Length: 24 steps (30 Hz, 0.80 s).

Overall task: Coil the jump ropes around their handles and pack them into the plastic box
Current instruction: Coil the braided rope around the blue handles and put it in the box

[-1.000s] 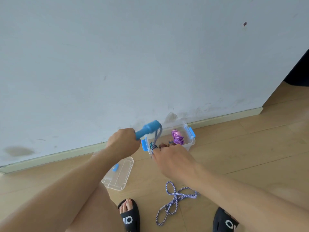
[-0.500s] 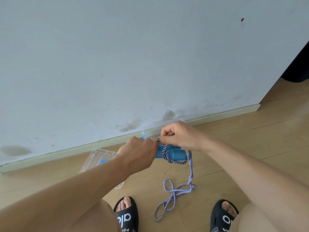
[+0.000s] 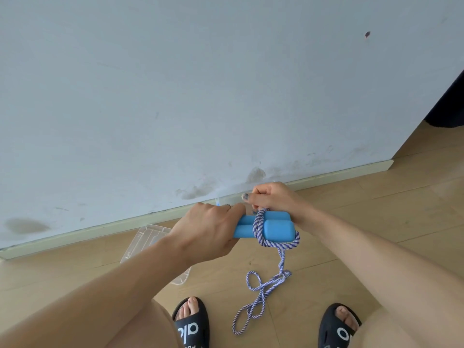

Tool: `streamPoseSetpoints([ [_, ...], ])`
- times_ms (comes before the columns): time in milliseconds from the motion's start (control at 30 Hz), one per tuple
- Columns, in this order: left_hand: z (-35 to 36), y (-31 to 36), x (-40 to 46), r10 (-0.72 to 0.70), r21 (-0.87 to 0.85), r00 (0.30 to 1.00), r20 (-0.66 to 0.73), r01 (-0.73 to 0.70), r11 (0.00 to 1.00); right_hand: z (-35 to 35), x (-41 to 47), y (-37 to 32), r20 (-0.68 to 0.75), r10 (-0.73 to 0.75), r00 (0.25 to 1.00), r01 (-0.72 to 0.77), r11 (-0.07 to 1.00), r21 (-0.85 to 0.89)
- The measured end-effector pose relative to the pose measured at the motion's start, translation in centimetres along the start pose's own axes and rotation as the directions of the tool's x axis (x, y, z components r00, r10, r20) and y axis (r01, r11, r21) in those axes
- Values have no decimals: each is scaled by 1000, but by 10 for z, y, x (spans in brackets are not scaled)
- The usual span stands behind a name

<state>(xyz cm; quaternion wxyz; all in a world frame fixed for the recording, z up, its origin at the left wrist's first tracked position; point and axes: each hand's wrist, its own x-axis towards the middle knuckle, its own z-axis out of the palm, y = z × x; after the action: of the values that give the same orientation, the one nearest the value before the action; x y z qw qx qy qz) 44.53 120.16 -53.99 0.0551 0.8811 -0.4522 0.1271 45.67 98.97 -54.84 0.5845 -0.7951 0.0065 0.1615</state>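
Jump rope (image 3: 277, 243), striped blue and white, is partly wound: a couple of turns sit across the two blue handles (image 3: 266, 227), which lie side by side, held up above the floor (image 3: 376, 222). Left hand (image 3: 208, 232) has its fingers curled round the near ends of both handles, clamping them together. Right hand (image 3: 271, 197) is up top, fingers closed in a pinch on the rope just above the wrap.

Risk now, I'd say, is the wrap itself. Those turns sit close to the free ends of the handles, and if tension drops they could slide straight off. Below, the loose tail (image 3: 261, 297) hangs down and lies in crossed loops on the floor between the two black sandals (image 3: 190, 325); pulled up as it lies, it may snag into a knot, or catch under a foot.

Around: a clear plastic lid (image 3: 145, 241) lies on the floor by the skirting board (image 3: 100, 229), partly hidden behind the left forearm. Only a sliver of clear plastic shows behind the hands, and I can't tell for sure it's the box, so packing will mean reaching past the hands towards the wall (image 3: 175, 84).
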Motion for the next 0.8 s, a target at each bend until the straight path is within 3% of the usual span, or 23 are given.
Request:
streamPoseSetpoints([
  [167, 2, -2, -1, -75, -75, 997, -6, 75, 994, 20, 10, 22, -86, 193, 977, -182, 976, 120],
  [267, 0, -9, 10, -373, -134, 927, 20, 373, 918, 35, -10, 22, -47, 253, 966, -248, 965, 87],
  [333, 3, -21, 15, -492, -80, 867, 77, 497, 864, 50, -30, 13, -98, 199, 975, -192, 978, 74],
  [400, 9, -26, 15, -476, 38, 870, 130, 475, 879, 58, -42, 6, -166, 113, 980, -117, 993, -14],
  [467, 15, -29, 12, -459, 126, 864, 206, 442, 888, 58, -51, 3, -136, -19, 991, -21, 958, -287],
  [567, 24, -31, 8, -444, 288, 846, 294, 365, 885, 57, -63, -2, -56, -248, 967, 158, 760, -631],
  [800, 27, -6, 9, -259, 334, 902, 345, 140, 932, 22, -39, -25, -134, -446, 885, 201, 625, -754],
])
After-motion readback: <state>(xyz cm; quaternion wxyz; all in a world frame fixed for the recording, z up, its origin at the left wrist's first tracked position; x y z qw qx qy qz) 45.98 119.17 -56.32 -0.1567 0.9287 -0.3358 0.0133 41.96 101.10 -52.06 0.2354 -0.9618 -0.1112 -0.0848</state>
